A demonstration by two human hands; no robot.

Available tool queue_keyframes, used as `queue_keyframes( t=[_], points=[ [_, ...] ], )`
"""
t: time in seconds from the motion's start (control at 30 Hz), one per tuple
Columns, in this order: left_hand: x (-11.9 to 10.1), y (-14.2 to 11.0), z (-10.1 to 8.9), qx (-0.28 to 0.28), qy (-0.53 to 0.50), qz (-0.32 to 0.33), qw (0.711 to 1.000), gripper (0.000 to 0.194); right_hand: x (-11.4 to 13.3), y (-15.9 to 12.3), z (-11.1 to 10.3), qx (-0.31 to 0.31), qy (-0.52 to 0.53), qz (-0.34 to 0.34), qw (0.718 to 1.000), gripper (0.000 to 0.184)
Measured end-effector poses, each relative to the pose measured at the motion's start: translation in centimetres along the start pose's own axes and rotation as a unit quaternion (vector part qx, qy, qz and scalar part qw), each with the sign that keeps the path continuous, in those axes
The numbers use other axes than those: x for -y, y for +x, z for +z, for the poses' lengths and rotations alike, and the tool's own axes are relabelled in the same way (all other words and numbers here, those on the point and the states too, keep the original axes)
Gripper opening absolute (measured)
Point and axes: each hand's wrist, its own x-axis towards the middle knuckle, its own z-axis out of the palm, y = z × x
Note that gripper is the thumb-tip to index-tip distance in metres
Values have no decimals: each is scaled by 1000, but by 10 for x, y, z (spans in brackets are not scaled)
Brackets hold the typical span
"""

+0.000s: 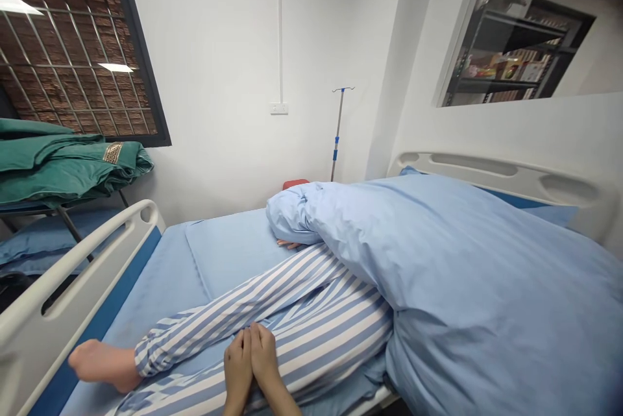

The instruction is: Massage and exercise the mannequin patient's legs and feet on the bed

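My left hand [238, 364] and my right hand [263, 352] are side by side and touching, in front of the near leg of a pair of blue-and-white striped trousers [335, 331]. Both have their fingers curled in; whatever they hold, if anything, is hidden. The trousers are on a figure lying on the bed, and I cannot tell if it is a person or a manikin. One bare foot [104, 364] points left, near the footboard. A light blue quilt [452, 260] covers the upper body. Fingertips [289, 244] of the lying figure show under its edge.
The bed has a cream footboard [97, 254] at left and a headboard [491, 172] at right. A blue sheet [228, 241] covers the mattress. Behind stand an IV pole [339, 124] and a red object [295, 184]. Folded green cloths [63, 163] lie on a rack at left.
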Motion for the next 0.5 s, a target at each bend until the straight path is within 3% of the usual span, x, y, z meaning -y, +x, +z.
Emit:
queue_keyframes(
  t=[0.3,0.5],
  points=[
    [-3,-4,0,27,-4,4,1000,34,37,13,-34,60,-211,-137,966,41],
    [-5,-4,2,21,49,27,998,36,13,6,-44,69,-259,-140,953,40]
  ],
)
